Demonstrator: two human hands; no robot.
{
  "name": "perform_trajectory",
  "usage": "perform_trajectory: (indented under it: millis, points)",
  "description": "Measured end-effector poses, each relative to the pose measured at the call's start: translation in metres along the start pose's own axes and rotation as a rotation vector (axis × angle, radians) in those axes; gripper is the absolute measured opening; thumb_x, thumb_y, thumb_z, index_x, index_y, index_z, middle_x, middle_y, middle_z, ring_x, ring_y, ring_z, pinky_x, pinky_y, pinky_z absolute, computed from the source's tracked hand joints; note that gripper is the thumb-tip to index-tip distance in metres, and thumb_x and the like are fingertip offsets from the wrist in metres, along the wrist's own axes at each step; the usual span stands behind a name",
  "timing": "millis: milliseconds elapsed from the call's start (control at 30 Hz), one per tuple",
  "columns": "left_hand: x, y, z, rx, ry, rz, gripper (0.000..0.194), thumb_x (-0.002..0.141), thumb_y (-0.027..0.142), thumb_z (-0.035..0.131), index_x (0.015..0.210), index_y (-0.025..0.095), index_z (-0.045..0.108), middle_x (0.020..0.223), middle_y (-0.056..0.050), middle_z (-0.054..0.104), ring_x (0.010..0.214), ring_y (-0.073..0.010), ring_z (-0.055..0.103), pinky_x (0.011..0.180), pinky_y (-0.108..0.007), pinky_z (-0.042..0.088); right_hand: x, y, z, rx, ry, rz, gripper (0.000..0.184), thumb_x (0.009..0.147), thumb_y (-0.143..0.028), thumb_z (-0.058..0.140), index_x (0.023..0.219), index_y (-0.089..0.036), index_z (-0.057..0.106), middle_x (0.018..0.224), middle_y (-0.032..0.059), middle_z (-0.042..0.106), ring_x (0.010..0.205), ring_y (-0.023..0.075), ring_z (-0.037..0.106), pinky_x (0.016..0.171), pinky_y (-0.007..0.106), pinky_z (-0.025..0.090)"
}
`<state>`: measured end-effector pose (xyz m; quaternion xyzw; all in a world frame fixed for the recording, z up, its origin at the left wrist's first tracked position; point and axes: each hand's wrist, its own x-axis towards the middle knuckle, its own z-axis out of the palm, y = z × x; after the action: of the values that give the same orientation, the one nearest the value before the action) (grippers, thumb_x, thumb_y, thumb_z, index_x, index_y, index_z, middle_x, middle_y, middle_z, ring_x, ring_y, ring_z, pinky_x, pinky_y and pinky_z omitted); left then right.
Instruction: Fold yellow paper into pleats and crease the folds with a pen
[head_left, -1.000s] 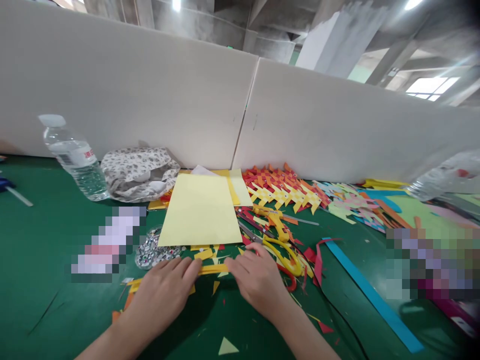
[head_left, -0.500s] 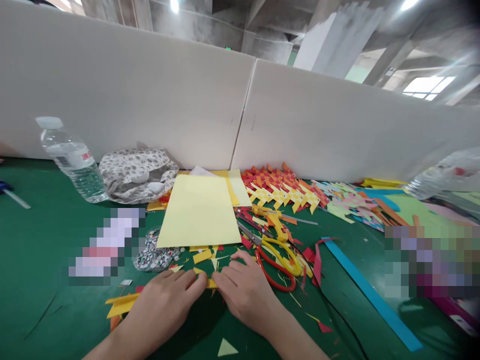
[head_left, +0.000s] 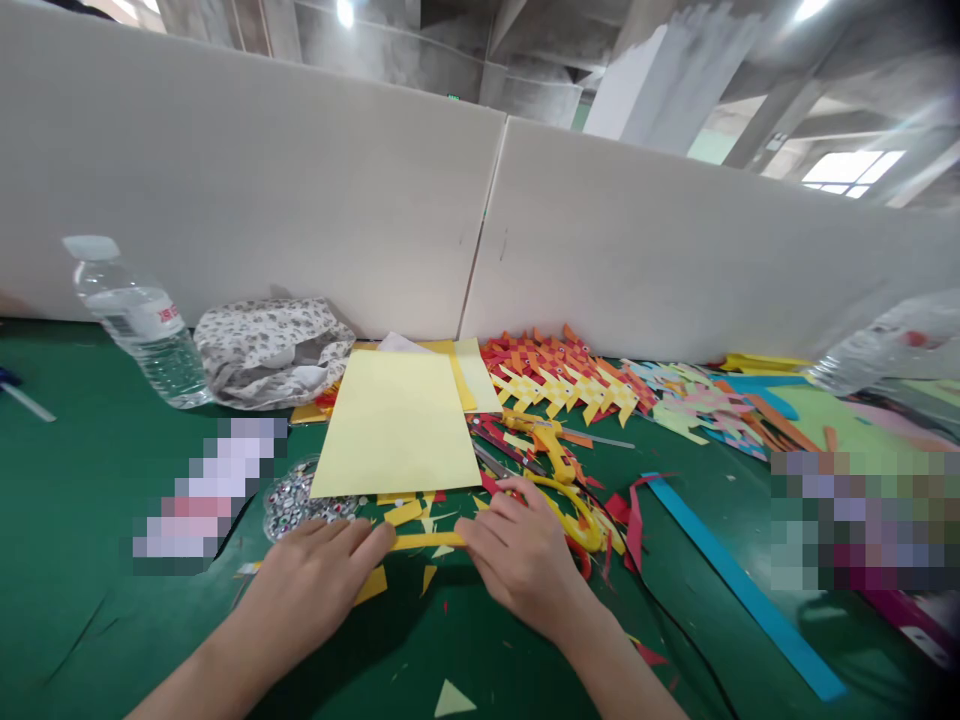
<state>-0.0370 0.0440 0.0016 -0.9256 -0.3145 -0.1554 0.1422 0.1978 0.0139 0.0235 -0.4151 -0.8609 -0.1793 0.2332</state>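
A narrow yellow paper strip (head_left: 427,540) stretches between my two hands above the green table. My left hand (head_left: 322,565) pinches its left end, thumb pressed against the fingers. The right end is held by my right hand (head_left: 517,550), close to the scissors (head_left: 581,520), whose red and yellow handles are partly hidden behind it. Just beyond the strip lies a pale yellow paper sheet (head_left: 397,425). Yellow paper scraps (head_left: 403,512) are scattered under and around the strip. Beside my left hand is a clear container of googly eyes (head_left: 300,495).
A yellow glue gun (head_left: 551,440) lies behind the scissors, its black cord running right. Woven paper fish (head_left: 562,370) are piled against the white partition (head_left: 300,200). A blue strip (head_left: 742,580) lies at right; a water bottle (head_left: 142,320) and patterned cloth bag (head_left: 274,350) stand at left.
My hands have moved apart, exposing more of the yellow strip between them. The folded yellow end that stuck out left of my left hand no longer shows there. My right hand now covers more of the scissors.
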Motion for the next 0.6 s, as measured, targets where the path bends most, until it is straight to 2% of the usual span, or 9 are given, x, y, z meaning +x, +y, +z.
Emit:
perform_trajectory:
  millis: [67, 133, 233, 300, 433, 533, 600]
  points:
    - [0.000, -0.001, 0.002, 0.018, -0.076, -0.012, 0.028, 0.076, 0.003, 0.045, 0.096, 0.022, 0.050, 0.069, 0.002, 0.066, 0.053, -0.0180, 0.061, 0.050, -0.027, 0.039, -0.001, 0.005, 0.000, -0.040, -0.017, 0.014, 0.018, 0.088, -0.011, 0.045, 0.080, -0.017, 0.059, 0.059, -0.0008, 0.055, 0.065, 0.0149, 0.045, 0.093, 0.040, 0.035]
    - [0.001, 0.001, 0.004, 0.029, -0.133, -0.026, 0.029, 0.074, 0.002, 0.047, 0.094, 0.022, 0.051, 0.064, 0.003, 0.064, 0.050, -0.0173, 0.060, 0.048, -0.026, 0.038, 0.000, 0.003, 0.003, -0.093, -0.051, 0.022, 0.020, 0.089, -0.010, 0.043, 0.081, -0.018, 0.059, 0.063, 0.0000, 0.058, 0.073, 0.0169, 0.050, 0.103, 0.048, 0.027]
    - [0.000, 0.008, 0.006, 0.027, -0.136, -0.035, 0.029, 0.074, 0.002, 0.047, 0.093, 0.022, 0.052, 0.061, 0.004, 0.062, 0.050, -0.0159, 0.060, 0.049, -0.025, 0.039, 0.004, -0.013, 0.010, -0.175, -0.093, 0.017, 0.025, 0.090, -0.006, 0.037, 0.086, -0.016, 0.060, 0.075, 0.0040, 0.063, 0.087, 0.0209, 0.052, 0.108, 0.060, 0.009]
    - [0.000, 0.011, 0.006, 0.006, -0.110, -0.019, 0.029, 0.074, 0.001, 0.046, 0.093, 0.022, 0.052, 0.060, 0.004, 0.061, 0.052, -0.0156, 0.061, 0.051, -0.025, 0.040, 0.006, -0.023, 0.013, -0.187, -0.101, -0.025, 0.028, 0.090, -0.005, 0.034, 0.090, -0.015, 0.060, 0.078, 0.0053, 0.064, 0.087, 0.0213, 0.052, 0.108, 0.062, 0.005]
    - [0.000, 0.009, 0.003, -0.002, -0.067, 0.005, 0.033, 0.075, 0.002, 0.048, 0.101, 0.022, 0.051, 0.064, 0.003, 0.062, 0.055, -0.0167, 0.062, 0.051, -0.025, 0.041, 0.004, -0.019, 0.013, -0.151, -0.127, -0.043, 0.030, 0.090, -0.004, 0.032, 0.084, -0.017, 0.059, 0.065, 0.0009, 0.060, 0.071, 0.0180, 0.051, 0.110, 0.059, 0.010]
    - [-0.001, 0.000, 0.003, 0.054, -0.071, -0.030, 0.039, 0.073, 0.002, 0.049, 0.107, 0.021, 0.050, 0.070, 0.001, 0.065, 0.055, -0.0169, 0.062, 0.050, -0.026, 0.041, -0.001, -0.004, 0.012, -0.150, -0.097, 0.040, 0.030, 0.088, -0.002, 0.033, 0.083, -0.018, 0.059, 0.063, 0.0004, 0.060, 0.072, 0.0178, 0.052, 0.108, 0.058, 0.015]
    - [-0.003, -0.004, 0.004, 0.109, -0.092, -0.049, 0.043, 0.072, 0.000, 0.049, 0.109, 0.022, 0.049, 0.066, 0.003, 0.065, 0.048, -0.0165, 0.059, 0.047, -0.025, 0.038, -0.002, -0.001, 0.014, -0.131, -0.109, 0.074, 0.030, 0.087, -0.001, 0.034, 0.083, -0.017, 0.059, 0.064, 0.0009, 0.060, 0.072, 0.0177, 0.054, 0.106, 0.056, 0.020]
